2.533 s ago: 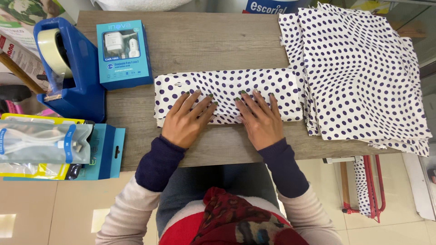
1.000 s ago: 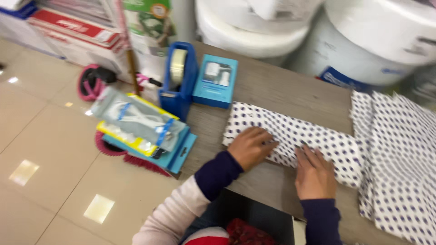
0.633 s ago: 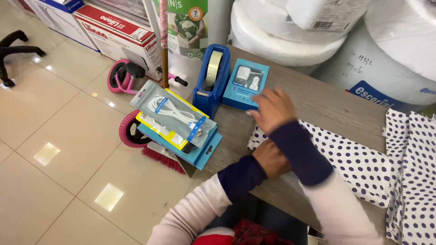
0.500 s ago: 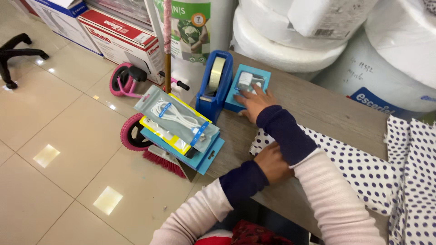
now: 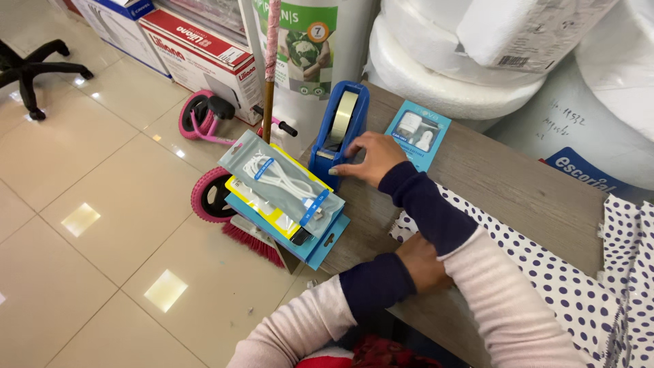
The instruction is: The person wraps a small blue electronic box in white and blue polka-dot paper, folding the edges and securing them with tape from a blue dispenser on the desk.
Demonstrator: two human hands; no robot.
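A: Your right hand [image 5: 371, 158] has gone further than it was half a second ago. Then it hovered over the light-blue charger box [image 5: 417, 134]; now its fingertips touch the front of the blue tape dispenser [image 5: 339, 131], at the cutter end. The fingers are curled loosely, not clamped round anything.

B: And the left?

A: Your left hand [image 5: 421, 262] has stayed down on the near end of the dotted wrapped parcel [image 5: 545, 272], as in the earlier pictures. The right forearm crosses over it, so I cannot tell whether it is flat or gripping the paper.

B: Where does the dispenser stand?

A: Upright at the left corner of the wooden table [image 5: 518, 191], with the roll of tape [image 5: 343, 117] in its cradle and the charger box lying flat just beside it.

B: What else is close?

A: A stack of flat packets [image 5: 283, 197], a clear pouch of white cable on top, overhangs the table's left edge, just below the dispenser. Behind it stand a broom [image 5: 267, 95] and a pink wheeled toy [image 5: 204, 119] on the tiled floor. More dotted paper [image 5: 630, 272] lies at the far right. Your own crossed forearm hides the middle of the parcel.
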